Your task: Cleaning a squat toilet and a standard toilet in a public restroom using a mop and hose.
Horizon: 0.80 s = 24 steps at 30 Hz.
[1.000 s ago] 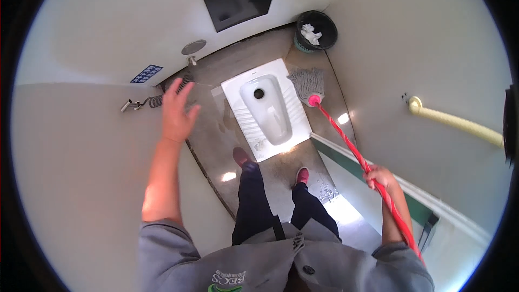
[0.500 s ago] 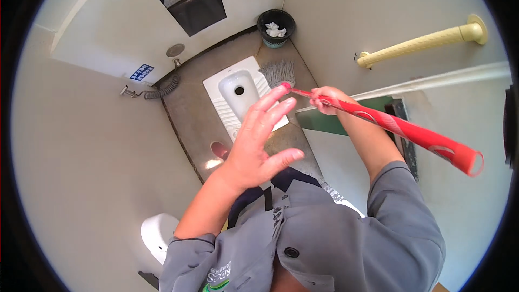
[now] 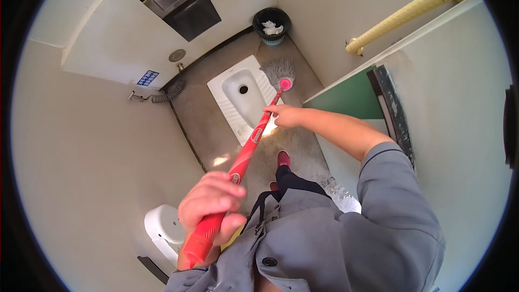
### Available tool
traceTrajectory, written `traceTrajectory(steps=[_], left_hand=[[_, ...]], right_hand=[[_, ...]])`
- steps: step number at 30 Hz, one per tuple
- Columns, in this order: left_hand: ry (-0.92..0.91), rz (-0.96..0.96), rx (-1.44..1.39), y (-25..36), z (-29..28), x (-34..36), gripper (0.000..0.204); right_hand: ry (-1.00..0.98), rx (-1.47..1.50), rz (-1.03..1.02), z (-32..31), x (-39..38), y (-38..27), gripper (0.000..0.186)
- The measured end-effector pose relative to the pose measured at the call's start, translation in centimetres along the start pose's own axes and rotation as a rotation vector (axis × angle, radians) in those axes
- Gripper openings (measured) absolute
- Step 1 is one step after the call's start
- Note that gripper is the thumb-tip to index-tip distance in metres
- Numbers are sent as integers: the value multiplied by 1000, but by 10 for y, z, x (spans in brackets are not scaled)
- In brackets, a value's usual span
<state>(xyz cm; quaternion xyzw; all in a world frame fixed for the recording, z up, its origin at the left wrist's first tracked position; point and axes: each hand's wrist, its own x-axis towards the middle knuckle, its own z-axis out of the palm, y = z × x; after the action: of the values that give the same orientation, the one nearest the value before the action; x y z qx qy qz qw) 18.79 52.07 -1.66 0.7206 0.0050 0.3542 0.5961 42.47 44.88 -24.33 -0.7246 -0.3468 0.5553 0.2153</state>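
A mop with a red handle (image 3: pixel 248 148) slants from near my body up to its grey string head (image 3: pixel 277 68). Its head rests on the floor at the right side of the white squat toilet (image 3: pixel 244 100). Near the top end of the handle, my left hand (image 3: pixel 212 203) is closed around it, slightly smeared by motion. My right hand (image 3: pixel 282 117) grips the lower part of the handle, in front of the toilet's near right corner. A pink joint (image 3: pixel 285 84) links handle and strings.
A black bin (image 3: pixel 273 15) with crumpled white paper stands in the far corner. The right wall carries a yellow grab bar (image 3: pixel 405 17). A coiled grey hose (image 3: pixel 173 93) hangs at the left. A white dispenser (image 3: pixel 164 224) sits low left, and a green-and-white door panel (image 3: pixel 351 100) is right.
My left hand has gone from open and off the handle to closed around its upper end. The handle has swung from the right across to the left; my right hand moved left with it.
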Motion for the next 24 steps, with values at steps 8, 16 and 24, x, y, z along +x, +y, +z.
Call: traceTrajectory(steps=[8,16,24], left_hand=[[-135,-12,-178,25,9,-49,29],[-215,217,-145,65,30,-102,23],[47,210,-107,124,27,-161,24]], right_hand=[[326,-507,-349,53,8,22,19],[703,-246,-511,146,-44,39,14],[657,-193,-503,253,-131,62,16]])
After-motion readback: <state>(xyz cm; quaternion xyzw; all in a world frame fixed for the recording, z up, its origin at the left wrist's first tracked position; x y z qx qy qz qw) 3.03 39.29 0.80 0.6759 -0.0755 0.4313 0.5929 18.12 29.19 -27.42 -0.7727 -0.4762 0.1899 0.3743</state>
